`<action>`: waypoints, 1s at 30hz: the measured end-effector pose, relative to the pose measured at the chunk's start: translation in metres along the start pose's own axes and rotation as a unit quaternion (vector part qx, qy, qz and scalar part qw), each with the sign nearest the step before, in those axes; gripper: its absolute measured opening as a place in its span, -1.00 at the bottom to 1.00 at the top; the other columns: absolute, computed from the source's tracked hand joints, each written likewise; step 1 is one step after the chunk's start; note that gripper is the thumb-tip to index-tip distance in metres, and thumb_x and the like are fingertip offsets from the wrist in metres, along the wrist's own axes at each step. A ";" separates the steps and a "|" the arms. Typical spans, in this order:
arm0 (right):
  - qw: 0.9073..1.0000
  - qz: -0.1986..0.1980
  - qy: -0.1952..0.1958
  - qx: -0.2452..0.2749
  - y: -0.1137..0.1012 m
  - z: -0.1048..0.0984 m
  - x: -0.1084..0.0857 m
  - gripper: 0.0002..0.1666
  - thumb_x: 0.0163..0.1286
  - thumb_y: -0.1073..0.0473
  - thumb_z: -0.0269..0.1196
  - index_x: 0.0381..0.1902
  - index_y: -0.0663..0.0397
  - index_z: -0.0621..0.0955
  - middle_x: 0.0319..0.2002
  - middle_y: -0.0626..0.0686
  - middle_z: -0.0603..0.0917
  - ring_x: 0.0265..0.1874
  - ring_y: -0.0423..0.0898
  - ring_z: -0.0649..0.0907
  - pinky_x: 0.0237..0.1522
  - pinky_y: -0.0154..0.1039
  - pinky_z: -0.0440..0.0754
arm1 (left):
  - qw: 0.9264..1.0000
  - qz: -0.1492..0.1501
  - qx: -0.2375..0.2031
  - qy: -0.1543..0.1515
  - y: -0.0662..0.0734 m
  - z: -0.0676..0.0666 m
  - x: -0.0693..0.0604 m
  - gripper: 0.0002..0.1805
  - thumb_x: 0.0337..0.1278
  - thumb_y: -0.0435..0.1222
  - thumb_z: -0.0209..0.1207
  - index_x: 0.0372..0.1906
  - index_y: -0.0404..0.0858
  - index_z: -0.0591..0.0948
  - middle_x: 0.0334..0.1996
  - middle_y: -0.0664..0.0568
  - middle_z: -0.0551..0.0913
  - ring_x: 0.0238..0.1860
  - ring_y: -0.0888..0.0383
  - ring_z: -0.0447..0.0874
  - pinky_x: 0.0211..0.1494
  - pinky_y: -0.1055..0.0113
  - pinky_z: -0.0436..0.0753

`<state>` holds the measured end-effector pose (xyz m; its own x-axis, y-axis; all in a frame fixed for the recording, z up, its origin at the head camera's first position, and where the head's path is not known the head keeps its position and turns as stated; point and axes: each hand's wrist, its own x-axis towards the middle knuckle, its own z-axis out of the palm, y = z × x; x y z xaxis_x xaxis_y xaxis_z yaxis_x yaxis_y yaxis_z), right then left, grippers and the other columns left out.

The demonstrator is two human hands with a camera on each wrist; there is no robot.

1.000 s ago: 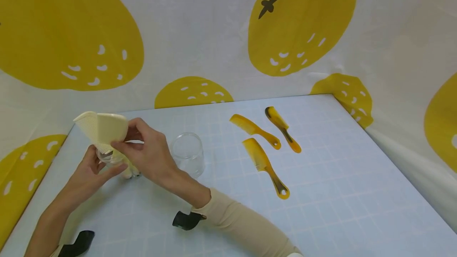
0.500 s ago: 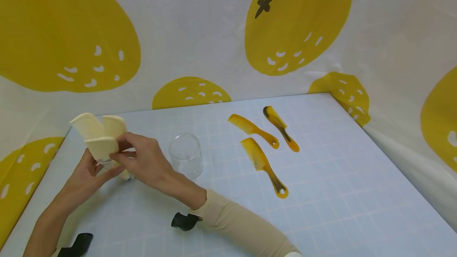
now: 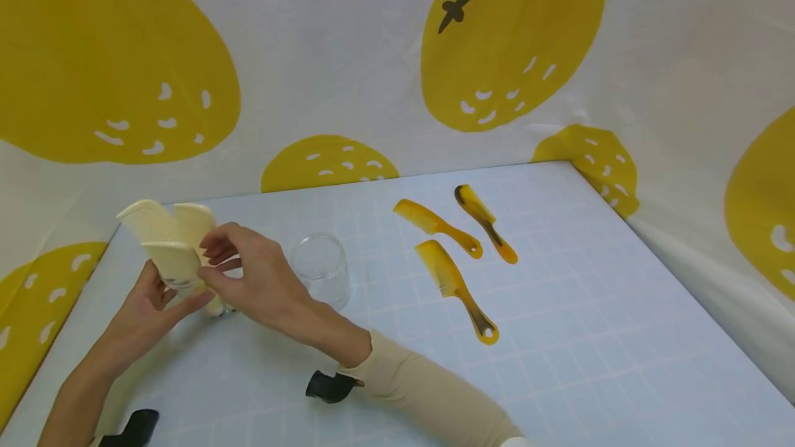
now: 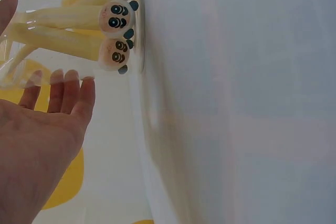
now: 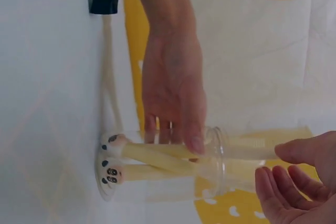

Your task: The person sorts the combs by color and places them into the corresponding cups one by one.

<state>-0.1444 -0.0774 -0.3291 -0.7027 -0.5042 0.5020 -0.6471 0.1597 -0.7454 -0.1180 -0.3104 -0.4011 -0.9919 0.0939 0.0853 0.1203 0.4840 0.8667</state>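
Several cream combs [image 3: 172,261] stand in a clear jar [image 5: 223,153], heads up and fanned out above the rim. Their panda-faced handle ends [image 4: 116,17] rest near the jar's base. My left hand [image 3: 138,312] holds this jar by its side, thumb on one side and fingers on the other. Beside the comb heads is my right hand [image 3: 267,281], its fingers loosely bent and apart from the thumb. In the right wrist view the thumb tip is at a comb's edge; whether it touches is unclear.
A second clear jar [image 3: 323,271] stands just beyond my right hand. Three amber-coloured combs, a front one [image 3: 456,288], a left one [image 3: 435,223] and a rear one [image 3: 484,219], lie on the pale blue checked table [image 3: 590,309]. A fruit-print curtain [image 3: 335,54] closes off the back.
My right hand lowered a cream comb into the jar beside the others, then loosened its fingers and drew slightly away. The left hand stays around the jar.
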 end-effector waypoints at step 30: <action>0.996 -0.057 0.060 0.044 0.014 -0.084 -0.040 -0.88 0.40 0.39 0.32 -0.14 0.21 0.61 -0.25 0.08 0.71 -0.30 -0.25 0.65 -0.14 -0.36 0.73 | 0.999 -0.004 0.043 0.010 0.000 0.001 -0.002 -0.08 0.40 -0.24 0.29 0.62 0.10 -0.02 0.47 -0.02 0.13 0.28 0.44 0.17 0.26 0.80 0.16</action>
<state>-0.1504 0.0165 -0.3225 -0.6602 -0.4094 0.6296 -0.6997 0.0305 -0.7138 -0.1161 -0.3099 -0.4017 -0.9933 0.0731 0.0894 0.1150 0.5569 0.8226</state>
